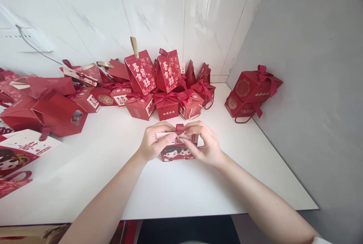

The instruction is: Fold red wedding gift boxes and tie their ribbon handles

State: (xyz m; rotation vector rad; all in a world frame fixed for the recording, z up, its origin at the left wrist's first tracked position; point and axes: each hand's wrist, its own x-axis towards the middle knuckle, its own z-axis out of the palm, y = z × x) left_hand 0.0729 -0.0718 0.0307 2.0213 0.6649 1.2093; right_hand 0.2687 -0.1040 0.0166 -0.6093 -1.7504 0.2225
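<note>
A red and white gift box (178, 154) with two cartoon figures printed on its front stands on the white table before me. A short red ribbon loop (179, 128) sticks up at the middle of its top edge. My left hand (157, 140) grips the upper left of the box, thumb on the front and fingers behind. At the upper right, my right hand (204, 142) pinches the box the same way, close to the ribbon loop. Both sets of fingertips are partly hidden behind the top edge.
Several red gift boxes with bows (167, 108) line the tiled wall, with two taller boxes (169, 71) on top. Further red boxes (61, 111) crowd the left side. Two stacked boxes (245, 85) stand by the grey panel (312, 85) at right. The white table (93, 179) ends nearby.
</note>
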